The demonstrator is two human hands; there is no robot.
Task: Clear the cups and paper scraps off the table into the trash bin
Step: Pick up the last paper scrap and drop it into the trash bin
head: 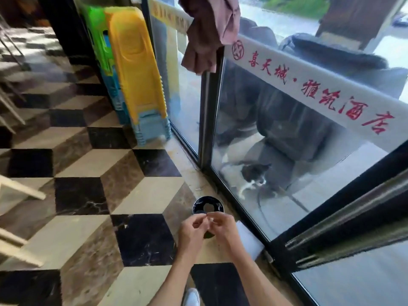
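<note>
A small round black trash bin point(208, 206) stands on the floor by the glass door, with something pale lying inside it. Both my hands hover just above its near rim, fingertips touching each other. My left hand point(193, 228) and my right hand point(223, 226) have curled fingers pinched together. A tiny pale scrap point(209, 218) seems caught between the fingertips, too small to be sure. No table or cups are in view.
A glass sliding door point(287, 151) runs along the right, with a cat point(254, 175) outside. Stacked plastic stools point(134, 74) lean against the frame. A white sheet point(249, 239) lies on the floor beside the bin. White chair legs point(22, 188) stand at the left on the checkered floor.
</note>
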